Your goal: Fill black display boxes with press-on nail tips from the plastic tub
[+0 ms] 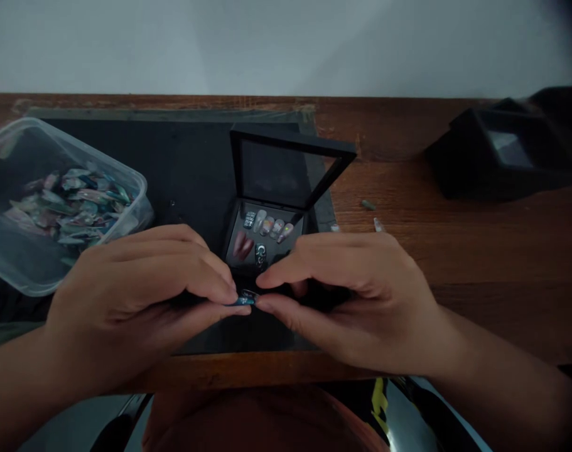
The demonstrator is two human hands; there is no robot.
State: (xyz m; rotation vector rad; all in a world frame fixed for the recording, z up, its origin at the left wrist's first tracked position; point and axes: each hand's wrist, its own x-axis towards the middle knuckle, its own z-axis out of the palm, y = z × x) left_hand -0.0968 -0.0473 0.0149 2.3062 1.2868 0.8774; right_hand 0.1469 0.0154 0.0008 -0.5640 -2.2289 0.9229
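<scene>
My left hand pinches a shiny blue press-on nail between thumb and index finger, just above the mat's front part. Facing it, my right hand has its thumb and index fingertips around a small clear curved piece that touches or overlaps the blue nail; its exact kind is too small to tell. Behind my fingertips lies an open black display box, its windowed lid tilted up. Several decorated press-on nails sit inside on a grey insert, partly hidden by my right hand.
A clear plastic tub of loose press-on nails stands on the left. Black boxes are at the right on the wooden table. A small greenish piece lies beside the dark mat.
</scene>
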